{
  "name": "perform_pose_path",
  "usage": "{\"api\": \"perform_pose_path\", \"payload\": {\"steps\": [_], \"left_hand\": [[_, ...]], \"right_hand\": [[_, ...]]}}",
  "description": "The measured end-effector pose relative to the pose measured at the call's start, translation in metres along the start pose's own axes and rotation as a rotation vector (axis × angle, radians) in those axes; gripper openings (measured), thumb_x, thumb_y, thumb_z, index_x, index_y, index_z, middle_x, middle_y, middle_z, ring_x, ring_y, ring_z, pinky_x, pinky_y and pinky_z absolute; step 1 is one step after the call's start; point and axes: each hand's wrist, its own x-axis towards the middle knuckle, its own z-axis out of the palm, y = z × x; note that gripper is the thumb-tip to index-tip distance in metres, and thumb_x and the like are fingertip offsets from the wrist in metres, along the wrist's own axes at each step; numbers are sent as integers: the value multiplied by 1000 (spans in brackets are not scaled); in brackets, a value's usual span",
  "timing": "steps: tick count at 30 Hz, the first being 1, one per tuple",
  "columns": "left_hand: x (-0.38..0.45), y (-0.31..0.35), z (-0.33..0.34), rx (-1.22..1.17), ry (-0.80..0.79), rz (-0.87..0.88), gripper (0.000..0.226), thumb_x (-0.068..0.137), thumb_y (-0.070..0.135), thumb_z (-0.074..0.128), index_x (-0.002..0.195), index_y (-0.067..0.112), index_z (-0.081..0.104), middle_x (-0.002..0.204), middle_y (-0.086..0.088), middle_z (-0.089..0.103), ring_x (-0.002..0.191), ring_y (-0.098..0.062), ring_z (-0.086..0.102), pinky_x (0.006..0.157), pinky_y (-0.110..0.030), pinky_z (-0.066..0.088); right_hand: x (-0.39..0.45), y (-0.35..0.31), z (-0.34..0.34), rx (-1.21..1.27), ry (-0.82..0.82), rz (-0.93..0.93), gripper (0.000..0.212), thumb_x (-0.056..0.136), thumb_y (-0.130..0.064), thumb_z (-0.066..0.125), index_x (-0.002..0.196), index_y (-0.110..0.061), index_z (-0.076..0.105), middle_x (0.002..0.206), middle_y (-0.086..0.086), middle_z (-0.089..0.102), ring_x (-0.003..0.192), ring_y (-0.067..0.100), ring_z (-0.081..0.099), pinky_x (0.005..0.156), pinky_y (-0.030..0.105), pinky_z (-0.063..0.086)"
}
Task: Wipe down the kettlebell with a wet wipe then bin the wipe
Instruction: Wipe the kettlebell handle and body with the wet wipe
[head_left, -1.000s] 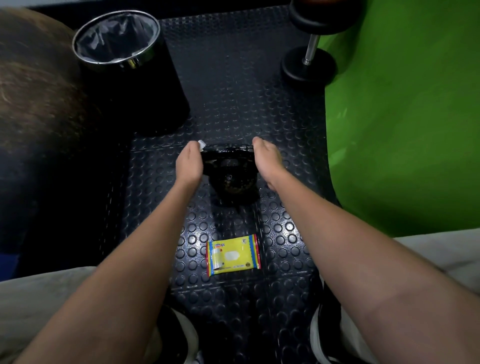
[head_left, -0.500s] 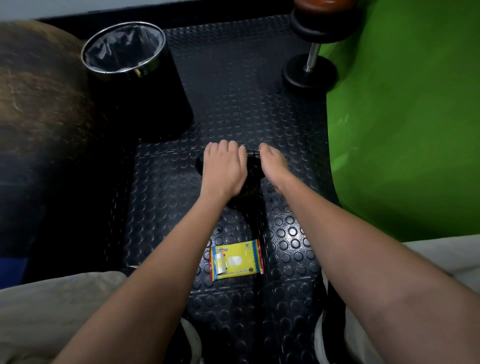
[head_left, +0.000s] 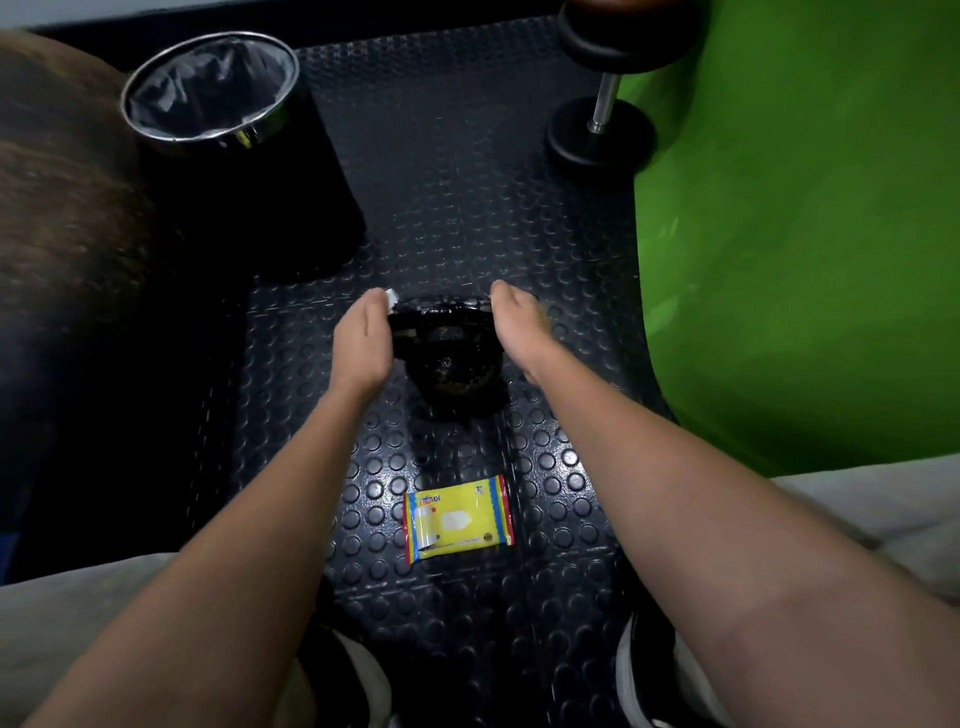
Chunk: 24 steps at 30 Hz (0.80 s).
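Observation:
A black kettlebell (head_left: 453, 371) stands on the studded rubber floor mat (head_left: 447, 208) between my hands. My left hand (head_left: 363, 338) presses against the left end of its handle with a white wet wipe (head_left: 390, 298) peeking out by the fingertips. On the right end of the handle rests my right hand (head_left: 517, 325), gripping it. A black bin (head_left: 228, 150) with a chrome rim and dark liner stands open at the back left.
A yellow wet wipe packet (head_left: 458, 518) lies on the mat near my feet. A dumbbell (head_left: 602, 104) stands upright at the back right. A green surface (head_left: 805, 234) rises along the right. A brown rounded mass fills the far left.
My left hand slid from over the top of the handle back to its left end, showing the handle and the wipe's corner again. The right hand stayed put.

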Motion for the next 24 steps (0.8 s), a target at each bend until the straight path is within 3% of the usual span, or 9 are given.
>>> {"api": "perform_pose_path", "payload": {"steps": [2, 4, 8, 11, 14, 17, 20, 24], "left_hand": [[6, 4, -1, -93, -25, -209, 46, 102, 42, 32, 95, 7, 62, 102, -4, 65, 96, -17, 56, 84, -35, 41], [13, 9, -2, -24, -56, -257, 56, 103, 48, 26, 101, 5, 62, 111, -8, 61, 103, -20, 53, 87, -35, 38], [19, 29, 4, 379, -142, -16, 63, 107, 41, 17, 70, 5, 53, 84, -11, 60, 88, -29, 54, 78, -35, 36], [18, 42, 16, 706, -196, 218, 46, 106, 29, 19, 83, 6, 53, 94, -22, 67, 90, -40, 60, 81, -42, 44], [10, 50, 29, 910, -165, 445, 31, 101, 17, 24, 97, 7, 53, 95, -16, 69, 84, -37, 64, 70, -39, 41], [-4, 49, 41, 930, -153, 541, 54, 92, 23, 7, 94, 10, 59, 95, -10, 68, 87, -34, 60, 79, -42, 40], [-8, 40, 44, 884, -86, 580, 53, 98, 28, 8, 94, 14, 59, 95, -5, 64, 90, -29, 55, 101, -45, 37], [-5, 19, 29, 765, 9, 570, 39, 106, 27, 19, 98, 18, 57, 94, 1, 59, 91, -22, 54, 114, -42, 29]], "right_hand": [[1, 1, 0, 4, 3, 2, 50, 106, -36, 27, 132, 0, 52, 138, 12, 54, 127, 28, 48, 101, 36, 37], [4, 3, 0, 4, 5, 4, 50, 106, -35, 27, 132, -1, 53, 138, 12, 54, 126, 27, 48, 97, 33, 35], [6, 4, -2, -15, 5, 20, 50, 107, -36, 24, 135, -5, 52, 141, 9, 51, 127, 24, 46, 98, 32, 32], [7, 4, -4, -31, 15, 31, 50, 107, -35, 24, 137, -6, 51, 142, 10, 50, 129, 25, 45, 103, 34, 32], [8, 5, -3, -33, 22, 24, 49, 106, -36, 26, 136, -9, 54, 140, 8, 52, 127, 24, 47, 100, 33, 34], [9, 5, -2, -39, 12, 3, 45, 104, -34, 27, 115, -10, 63, 115, 5, 62, 105, 20, 54, 85, 30, 37], [9, 4, -3, -42, 18, 3, 44, 102, -34, 27, 97, -9, 63, 89, 0, 60, 86, 17, 54, 70, 32, 39], [4, 3, -4, -40, -1, 5, 47, 103, -38, 27, 105, -8, 63, 97, 0, 61, 93, 16, 56, 77, 33, 41]]}}
